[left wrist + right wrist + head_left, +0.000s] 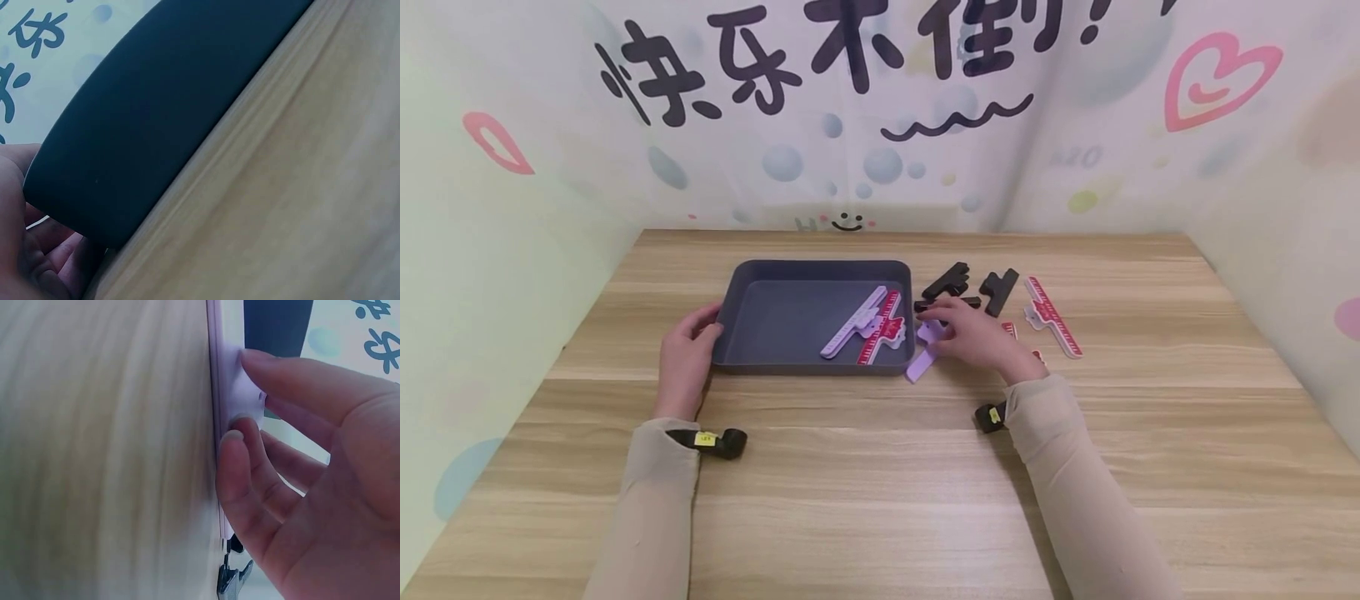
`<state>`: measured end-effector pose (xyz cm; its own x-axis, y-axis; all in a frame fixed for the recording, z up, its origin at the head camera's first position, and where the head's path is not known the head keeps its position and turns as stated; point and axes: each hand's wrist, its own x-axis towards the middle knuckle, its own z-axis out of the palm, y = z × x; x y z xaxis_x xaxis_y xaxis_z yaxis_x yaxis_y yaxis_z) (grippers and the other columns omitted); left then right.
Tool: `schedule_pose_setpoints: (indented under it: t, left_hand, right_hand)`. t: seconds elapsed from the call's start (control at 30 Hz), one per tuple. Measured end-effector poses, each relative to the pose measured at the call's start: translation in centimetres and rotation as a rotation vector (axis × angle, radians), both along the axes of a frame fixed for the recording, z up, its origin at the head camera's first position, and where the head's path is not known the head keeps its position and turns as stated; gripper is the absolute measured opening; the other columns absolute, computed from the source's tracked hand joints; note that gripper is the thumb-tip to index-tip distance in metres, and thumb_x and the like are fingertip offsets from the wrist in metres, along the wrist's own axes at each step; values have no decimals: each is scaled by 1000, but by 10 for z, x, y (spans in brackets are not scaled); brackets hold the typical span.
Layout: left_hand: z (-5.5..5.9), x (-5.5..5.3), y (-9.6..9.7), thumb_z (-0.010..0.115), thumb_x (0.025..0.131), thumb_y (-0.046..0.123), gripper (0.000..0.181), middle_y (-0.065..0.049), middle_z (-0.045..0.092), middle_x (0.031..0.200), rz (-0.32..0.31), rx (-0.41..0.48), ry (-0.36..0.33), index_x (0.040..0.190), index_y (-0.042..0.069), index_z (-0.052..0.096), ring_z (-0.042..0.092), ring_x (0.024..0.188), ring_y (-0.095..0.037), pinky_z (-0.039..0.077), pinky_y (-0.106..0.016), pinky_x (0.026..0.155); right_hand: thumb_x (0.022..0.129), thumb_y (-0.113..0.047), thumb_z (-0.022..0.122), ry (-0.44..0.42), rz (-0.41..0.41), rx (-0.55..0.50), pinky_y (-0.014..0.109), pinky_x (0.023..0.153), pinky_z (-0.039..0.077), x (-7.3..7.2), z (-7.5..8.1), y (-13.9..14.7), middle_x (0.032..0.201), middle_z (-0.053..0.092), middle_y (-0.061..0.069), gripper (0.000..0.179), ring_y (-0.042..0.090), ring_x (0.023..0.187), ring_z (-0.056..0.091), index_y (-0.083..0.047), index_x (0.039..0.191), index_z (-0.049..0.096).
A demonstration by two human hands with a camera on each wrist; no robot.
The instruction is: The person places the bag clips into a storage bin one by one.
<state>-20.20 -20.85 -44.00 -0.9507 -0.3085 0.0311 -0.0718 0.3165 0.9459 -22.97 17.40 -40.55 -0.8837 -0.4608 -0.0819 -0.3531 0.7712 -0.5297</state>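
A dark grey rectangular tray [790, 368] lies on the table, and my left hand [688, 358] grips its left end. In the left wrist view the fingers [59, 256] curl at the corner of the tray. Inside, toward the right, a purple ruler-edged clip [844, 330] and a red one [874, 342] lie side by side. Just right of the tray, my right hand [973, 337] pinches another purple clip [921, 365] that lies along the table. The right wrist view has the thumb and fingertips at the edges of this clip [234, 381].
Several black clips [1000, 290] lie behind and around the right hand. A red and white clip [1054, 318] lies farther right, and another red piece [1010, 330] is partly hidden by the hand. A printed curtain [850, 175] hangs behind the wooden table [865, 483].
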Motion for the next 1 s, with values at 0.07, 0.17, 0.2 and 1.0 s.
schedule_pose_setpoints:
  t: [0.07, 0.17, 0.2, 1.0]
  left_hand:
    - [0, 0, 0, 48, 91, 26, 35, 0, 52, 122, 2, -2, -4, 124, 17, 52, 46, 104, -10, 34, -28, 89]
    - [1, 1, 0, 48, 91, 28, 36, 1, 51, 123, 4, -3, -12, 125, 18, 52, 46, 104, -10, 34, -28, 89]
    - [1, 1, 0, 48, 91, 29, 36, 1, 51, 123, 5, -7, -13, 125, 18, 52, 46, 104, -10, 34, -28, 89]
    - [-1, -1, -2, 50, 90, 25, 33, 1, 54, 120, 23, -12, 7, 122, 19, 54, 48, 100, -9, 35, -24, 84]
  right_hand:
    - [79, -23, 67, 5, 1, 3, 34, 77, 41, 0, -1, 0, 125, 40, 3, 48, 18, 91, 52, -15, 124, 52]
    - [79, -24, 67, -1, -4, 1, 33, 76, 41, 1, 0, 0, 124, 40, 3, 49, 17, 90, 51, -14, 124, 52]
    - [79, -24, 68, -8, -12, 1, 33, 76, 41, 1, 0, 0, 123, 40, 3, 49, 18, 90, 51, -15, 124, 52]
    - [80, -30, 66, -116, -109, -115, 34, 71, 37, 0, 1, 8, 91, 57, -2, 10, 19, 81, 48, -26, 88, 61]
